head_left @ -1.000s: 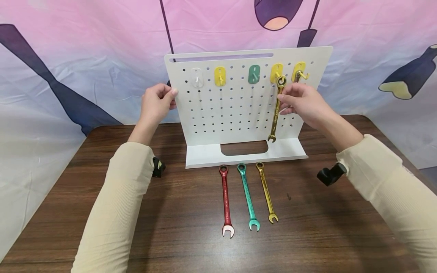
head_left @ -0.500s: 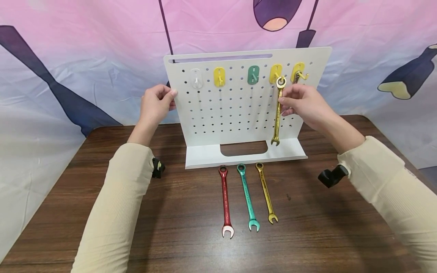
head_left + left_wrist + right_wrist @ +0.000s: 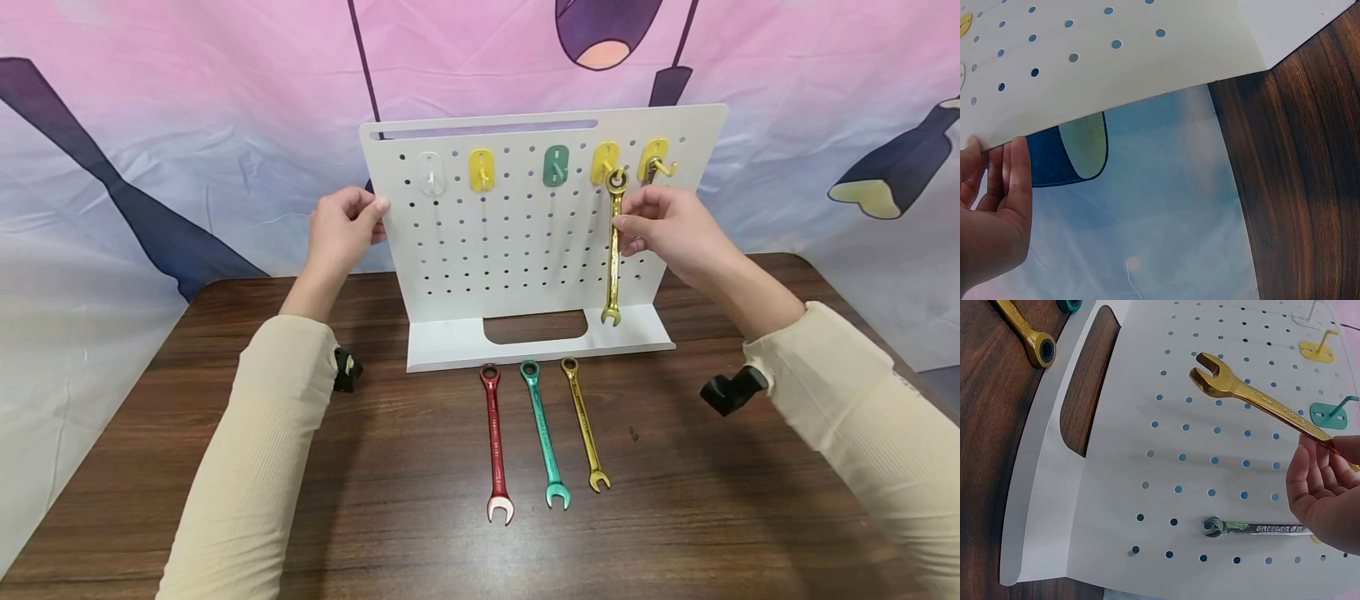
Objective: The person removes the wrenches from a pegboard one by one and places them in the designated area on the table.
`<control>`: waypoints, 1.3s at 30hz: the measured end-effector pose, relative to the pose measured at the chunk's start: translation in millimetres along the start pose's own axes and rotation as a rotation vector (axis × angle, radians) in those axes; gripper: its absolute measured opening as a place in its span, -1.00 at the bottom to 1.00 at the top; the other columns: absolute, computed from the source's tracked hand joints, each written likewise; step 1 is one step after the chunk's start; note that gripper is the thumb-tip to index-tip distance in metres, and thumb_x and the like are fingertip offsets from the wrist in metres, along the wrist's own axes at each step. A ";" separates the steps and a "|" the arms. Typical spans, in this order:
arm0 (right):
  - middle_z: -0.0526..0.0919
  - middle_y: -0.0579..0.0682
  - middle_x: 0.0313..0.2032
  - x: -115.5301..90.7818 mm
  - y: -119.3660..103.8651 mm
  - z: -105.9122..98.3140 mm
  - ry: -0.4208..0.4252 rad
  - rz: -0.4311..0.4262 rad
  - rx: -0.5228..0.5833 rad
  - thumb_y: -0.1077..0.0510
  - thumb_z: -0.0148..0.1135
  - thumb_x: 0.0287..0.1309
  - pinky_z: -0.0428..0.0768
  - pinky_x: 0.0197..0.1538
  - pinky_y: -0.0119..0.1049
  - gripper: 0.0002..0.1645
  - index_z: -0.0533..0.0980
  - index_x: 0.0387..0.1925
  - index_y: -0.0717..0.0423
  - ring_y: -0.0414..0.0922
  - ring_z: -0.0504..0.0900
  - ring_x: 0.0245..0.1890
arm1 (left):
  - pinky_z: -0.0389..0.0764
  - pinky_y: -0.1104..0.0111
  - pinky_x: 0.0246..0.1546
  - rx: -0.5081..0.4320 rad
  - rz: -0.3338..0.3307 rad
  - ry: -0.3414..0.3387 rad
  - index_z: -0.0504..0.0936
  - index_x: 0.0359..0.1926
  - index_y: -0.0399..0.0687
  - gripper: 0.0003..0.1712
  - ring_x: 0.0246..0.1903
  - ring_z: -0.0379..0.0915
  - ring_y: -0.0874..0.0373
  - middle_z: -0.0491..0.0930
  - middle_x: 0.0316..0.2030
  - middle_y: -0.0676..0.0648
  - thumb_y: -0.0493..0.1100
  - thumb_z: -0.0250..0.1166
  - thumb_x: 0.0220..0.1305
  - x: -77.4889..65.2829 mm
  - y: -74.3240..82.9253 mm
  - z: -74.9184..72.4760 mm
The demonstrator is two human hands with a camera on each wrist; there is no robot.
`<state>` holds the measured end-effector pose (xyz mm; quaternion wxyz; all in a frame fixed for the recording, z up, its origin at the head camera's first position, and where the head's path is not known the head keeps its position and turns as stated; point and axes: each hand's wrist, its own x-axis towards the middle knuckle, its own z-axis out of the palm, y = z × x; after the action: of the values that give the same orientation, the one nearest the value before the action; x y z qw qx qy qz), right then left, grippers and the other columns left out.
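Observation:
My right hand (image 3: 675,225) pinches a gold combination wrench (image 3: 613,267) near its ring end, the open jaw pointing down. The ring lies at the tip of a yellow hook (image 3: 606,162); whether the hook passes through it, I cannot tell. My left hand (image 3: 341,229) grips the left edge of the white pegboard (image 3: 517,242) between thumb and fingers, as the left wrist view also shows. A silver wrench (image 3: 1260,529) hangs at the far-right yellow hook (image 3: 655,158), mostly hidden behind my right hand in the head view.
On the wooden table (image 3: 420,500), before the pegboard, lie a red wrench (image 3: 495,442), a green wrench (image 3: 545,433) and a smaller gold wrench (image 3: 586,425). A clear hook (image 3: 431,173), another yellow hook (image 3: 482,171) and a green hook (image 3: 556,167) line the board's top.
The held gold wrench's lower end has swung to the right and slightly down, so it hangs nearer upright. My right hand has shifted a little; my left hand stays on the board's edge.

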<state>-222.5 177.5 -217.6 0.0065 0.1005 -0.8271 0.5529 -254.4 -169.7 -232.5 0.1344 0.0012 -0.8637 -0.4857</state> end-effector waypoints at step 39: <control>0.55 -0.03 -0.43 -2.6 -12.2 -1.3 0.014 0.035 0.050 0.32 0.06 0.23 0.63 -0.37 -0.42 -0.88 0.36 -0.26 0.36 -0.21 0.55 -0.51 | 0.63 0.40 -0.19 0.007 -0.005 0.000 0.52 -0.22 -0.25 -0.66 -0.35 0.54 0.13 0.48 -0.39 -0.07 -0.02 0.09 0.30 0.1 0.2 -0.1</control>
<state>-218.0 174.6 -206.3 -0.0001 0.0824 -0.8145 0.5743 -254.5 -169.7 -232.3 0.1331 0.0039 -0.8655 -0.4828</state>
